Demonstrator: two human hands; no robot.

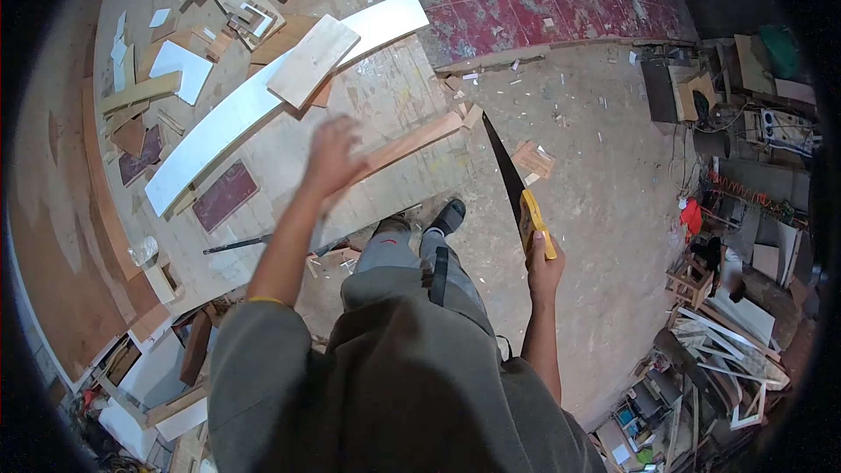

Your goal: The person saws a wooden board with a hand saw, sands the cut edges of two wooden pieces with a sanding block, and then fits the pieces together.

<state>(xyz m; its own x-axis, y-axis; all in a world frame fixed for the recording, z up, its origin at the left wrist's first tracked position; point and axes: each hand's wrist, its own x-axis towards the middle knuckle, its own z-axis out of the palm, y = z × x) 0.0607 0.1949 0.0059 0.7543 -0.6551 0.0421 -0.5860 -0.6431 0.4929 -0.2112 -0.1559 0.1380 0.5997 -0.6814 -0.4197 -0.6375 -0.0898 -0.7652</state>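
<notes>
My right hand [544,270] is wrapped around the yellow handle [533,217] of a handsaw. Its dark blade [503,160] runs up and left, with the tip right by the end of a narrow wooden strip [412,144]. That strip lies along the front part of the workbench [385,92], its far end at the bench edge next to a small wood block [473,115]. Over the near end of the strip, my left hand [335,156] has its fingers apart and slightly blurred, overlapping the wood in this view.
A long curved white board [215,136] crosses the bench under a plank [314,61]. Nearby lie a dark red block [225,196], a thin black bar [236,245] and offcuts. Scraps [533,159] litter the floor; another person [729,276] is at the far right among timber.
</notes>
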